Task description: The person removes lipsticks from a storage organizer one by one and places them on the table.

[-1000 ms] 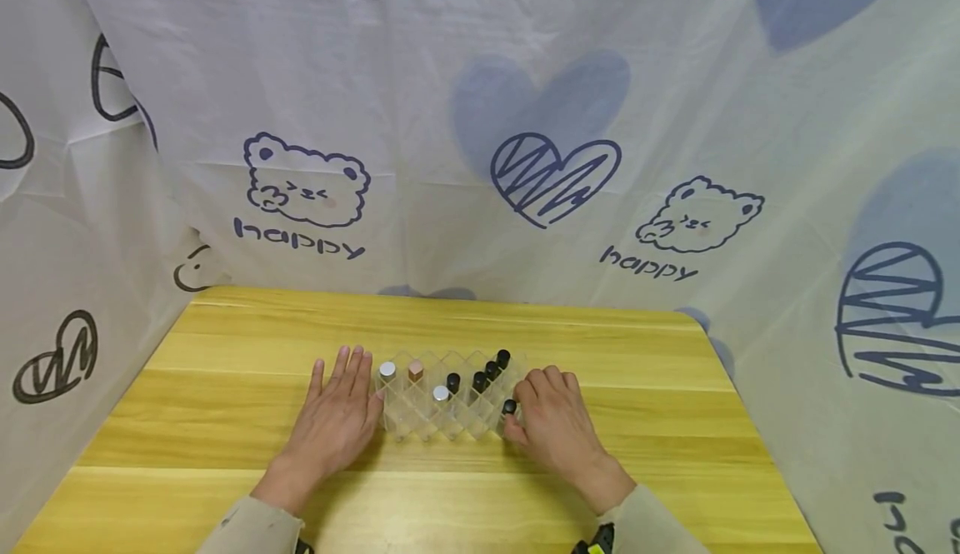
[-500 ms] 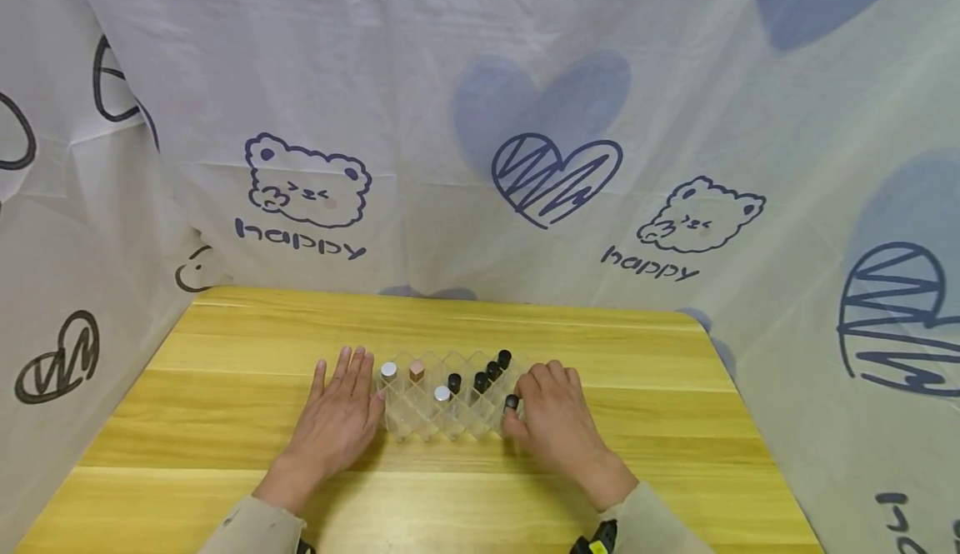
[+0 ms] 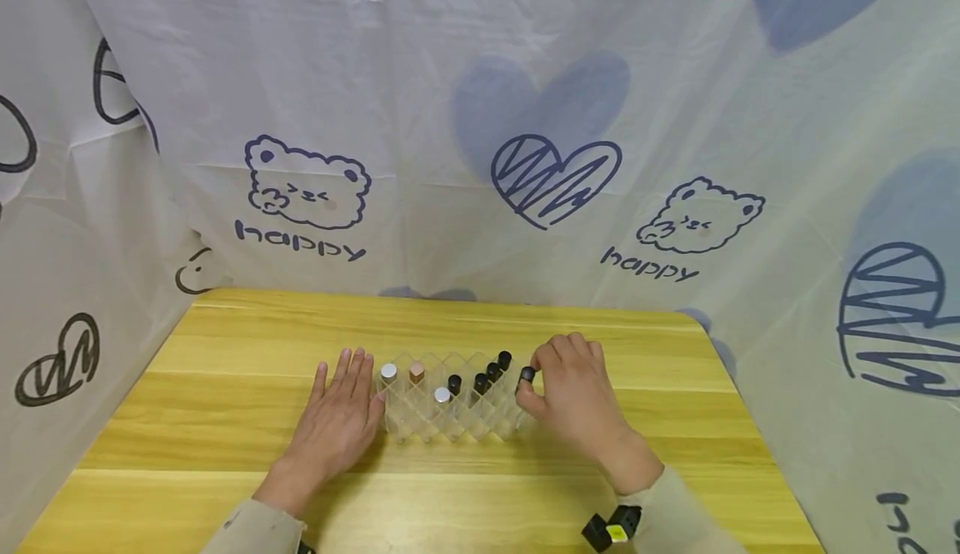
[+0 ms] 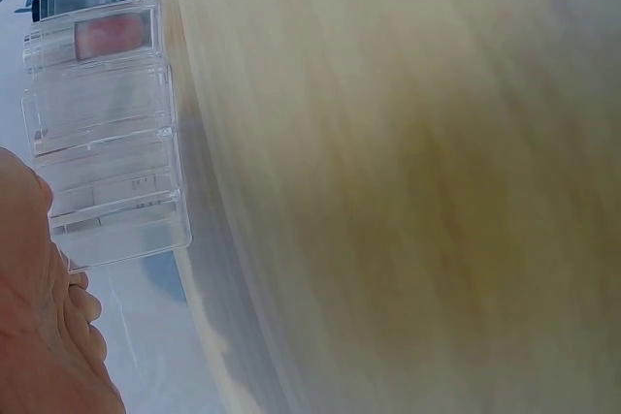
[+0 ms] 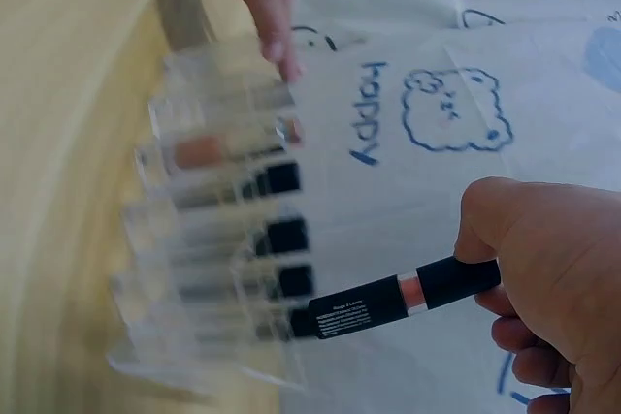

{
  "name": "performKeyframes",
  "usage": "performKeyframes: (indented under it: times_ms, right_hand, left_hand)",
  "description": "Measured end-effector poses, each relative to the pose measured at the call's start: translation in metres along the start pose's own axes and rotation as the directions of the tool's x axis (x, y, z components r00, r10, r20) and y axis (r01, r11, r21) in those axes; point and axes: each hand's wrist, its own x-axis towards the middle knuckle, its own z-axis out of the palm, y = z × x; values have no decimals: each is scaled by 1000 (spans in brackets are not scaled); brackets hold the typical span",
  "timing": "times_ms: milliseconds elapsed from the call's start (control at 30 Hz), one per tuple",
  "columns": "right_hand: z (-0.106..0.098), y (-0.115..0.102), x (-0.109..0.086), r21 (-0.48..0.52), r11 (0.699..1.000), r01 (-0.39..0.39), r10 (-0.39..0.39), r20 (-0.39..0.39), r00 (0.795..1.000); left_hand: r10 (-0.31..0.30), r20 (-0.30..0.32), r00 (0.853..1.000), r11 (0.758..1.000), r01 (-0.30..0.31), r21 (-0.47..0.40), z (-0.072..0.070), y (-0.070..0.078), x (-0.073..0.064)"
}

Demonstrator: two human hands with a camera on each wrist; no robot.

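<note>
A clear acrylic lipstick organizer (image 3: 412, 421) with diamond-shaped compartments stands on the wooden table. My right hand (image 3: 573, 391) pinches a black lipstick (image 5: 359, 316) by its cap, between thumb and forefinger, at the organizer's right end. In the right wrist view the lipstick's labelled body shows outside the compartments, a pink band below its cap. My left hand (image 3: 337, 421) lies with straight fingers along the organizer's left end, its thumb against the side. Upright in the compartments are two white-capped lipsticks (image 3: 442, 396), a pinkish one (image 3: 417, 372) and several black-capped ones (image 3: 481, 383).
The wooden table (image 3: 247, 354) reaches past the organizer on all sides. Behind it hangs a pale curtain (image 3: 427, 121) printed with hearts and bears, and more curtain closes in both sides. A black device (image 3: 613, 529) with a yellow mark sits at the right wrist.
My right hand has moved up and rightward, drawing the black lipstick out of the organizer's front right compartment. The left hand and the organizer have stayed put.
</note>
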Motion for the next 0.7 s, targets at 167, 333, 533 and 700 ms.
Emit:
performKeyframes:
  times_ms: [167,333,533,700]
  right_hand:
    - [-7,21,5,-41,999,-26,25,-26,999]
    - [-1,45,5,-78,996,-49,47,-27,999]
    - [17,63,-1,-82,994,-79,80,10,997]
    - [33,71,-4,-66,991,-113,117,45,992]
  left_hand:
    - [-2,2,1000,1000,2,-7,-1,1,0]
    - [-7,2,1000,1000,7,-9,-2,1,0]
    - [-6,5,1000,1000,6,-11,-2,1,0]
    - [-4,7,1000,1000,4,-14,-2,1,0]
